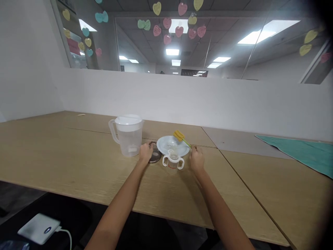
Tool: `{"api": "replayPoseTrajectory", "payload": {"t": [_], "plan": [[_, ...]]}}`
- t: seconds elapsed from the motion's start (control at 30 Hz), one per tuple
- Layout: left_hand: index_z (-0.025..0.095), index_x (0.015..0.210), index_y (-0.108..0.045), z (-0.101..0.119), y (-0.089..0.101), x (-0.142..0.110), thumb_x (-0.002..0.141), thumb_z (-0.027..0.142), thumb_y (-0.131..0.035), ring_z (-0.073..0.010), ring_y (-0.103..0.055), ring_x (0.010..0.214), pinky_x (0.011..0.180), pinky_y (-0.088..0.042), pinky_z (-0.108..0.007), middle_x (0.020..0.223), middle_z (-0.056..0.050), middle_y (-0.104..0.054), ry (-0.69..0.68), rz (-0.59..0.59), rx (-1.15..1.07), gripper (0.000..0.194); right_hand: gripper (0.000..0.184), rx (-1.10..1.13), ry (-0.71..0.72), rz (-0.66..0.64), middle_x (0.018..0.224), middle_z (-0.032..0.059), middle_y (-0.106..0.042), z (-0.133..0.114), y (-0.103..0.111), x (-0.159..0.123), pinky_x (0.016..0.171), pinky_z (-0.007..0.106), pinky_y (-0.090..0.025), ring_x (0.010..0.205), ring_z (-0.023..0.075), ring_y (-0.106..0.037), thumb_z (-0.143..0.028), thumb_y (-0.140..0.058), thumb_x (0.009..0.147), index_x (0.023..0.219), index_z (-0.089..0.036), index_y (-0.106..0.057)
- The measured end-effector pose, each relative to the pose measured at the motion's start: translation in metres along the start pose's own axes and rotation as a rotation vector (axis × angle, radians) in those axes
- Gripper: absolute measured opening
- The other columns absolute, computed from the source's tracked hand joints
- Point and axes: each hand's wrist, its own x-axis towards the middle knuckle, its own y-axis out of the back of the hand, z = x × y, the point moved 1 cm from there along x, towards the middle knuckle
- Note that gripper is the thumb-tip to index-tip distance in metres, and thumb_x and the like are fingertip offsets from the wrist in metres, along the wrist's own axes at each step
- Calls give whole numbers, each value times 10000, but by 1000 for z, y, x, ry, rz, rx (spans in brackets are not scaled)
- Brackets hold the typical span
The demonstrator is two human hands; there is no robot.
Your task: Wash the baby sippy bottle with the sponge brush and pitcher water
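My right hand is closed round the green handle of a bottle brush. Its yellow sponge head is raised over the far rim of a white bowl. My left hand has its fingers closed at the left edge of a dark, round, lid-like piece, close to the table. Between my hands stands a clear baby cup with two white handles and red lettering, just in front of the bowl. Left of my left hand is a clear plastic pitcher with a white lid, its handle pointing left.
The wooden table has seams running across it. A green cloth lies at the far right. Behind is a white wall with a window bearing heart-shaped notes. A white power bank with a cable rests on a black chair at lower left.
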Motion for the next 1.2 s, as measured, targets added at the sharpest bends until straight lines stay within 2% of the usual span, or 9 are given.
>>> {"api": "replayPoseTrajectory", "payload": {"t": [0.2,0.4,0.5,0.6,0.73,0.83,0.93,1.07,1.2], "plan": [[180,995,-642,16,3,-8,869,234,-417,-185,-567,1004,910,-415,-297,1028,-77,-645,-211,-20,22,263,381,-76,119,-104,972,102,-616,-9,3,-1,765,294,-339,872,202,-508,-22,-403,804,1119,-124,-591],[174,995,-634,26,-6,-16,877,243,-406,-203,-548,1016,924,-408,-359,1063,-81,-631,-452,-14,61,266,323,-119,154,-128,985,123,-614,-12,5,1,731,320,-294,893,219,-507,-83,-427,846,1109,-149,-603],[168,1039,-615,26,-14,-16,896,272,-373,-203,-513,1095,970,-373,-373,1153,-90,-597,-492,-57,49,300,311,-86,190,-108,962,107,-626,-12,3,2,723,319,-271,880,209,-506,-95,-420,855,1078,-176,-620],[190,995,-632,24,-19,-14,900,314,-372,-223,-458,1164,1013,-308,-417,1153,-79,-601,-483,-130,80,303,334,-45,218,-104,954,94,-635,-13,2,3,712,320,-258,861,195,-504,-75,-413,839,1069,-195,-625],[234,861,-652,24,-19,-11,893,340,-389,-244,-409,1201,1039,-190,-495,1062,-38,-646,-449,-193,98,286,379,15,195,-128,959,90,-635,-14,1,3,704,313,-253,853,182,-509,-32,-427,795,1064,-201,-634],[241,801,-644,29,-16,-13,904,307,-358,-229,-443,1150,1033,-158,-513,956,-25,-665,-497,-221,51,311,379,52,165,-115,956,81,-634,-15,2,1,704,308,-247,848,179,-512,-27,-446,777,1054,-199,-639],[226,881,-617,36,-11,-17,888,334,-401,-230,-477,1067,1001,-241,-489,976,-43,-628,-515,-150,-11,241,345,52,84,-51,928,75,-636,-16,6,0,716,313,-236,829,184,-509,-42,-455,777,1032,-180,-641],[173,1033,-519,38,-6,-20,848,402,-474,-224,-505,982,889,-402,-385,1006,-92,-528,-371,59,-158,298,308,62,-15,48,875,76,-637,-15,10,-2,719,318,-226,804,193,-493,-71,-450,786,1014,-158,-638],[164,1050,-477,34,-3,-17,841,349,-487,-228,-511,955,867,-436,-393,991,-94,-456,-280,223,-218,279,298,99,-16,122,868,80,-629,-13,11,-1,716,323,-237,794,190,-486,-86,-432,800,1005,-158,-637]]}}
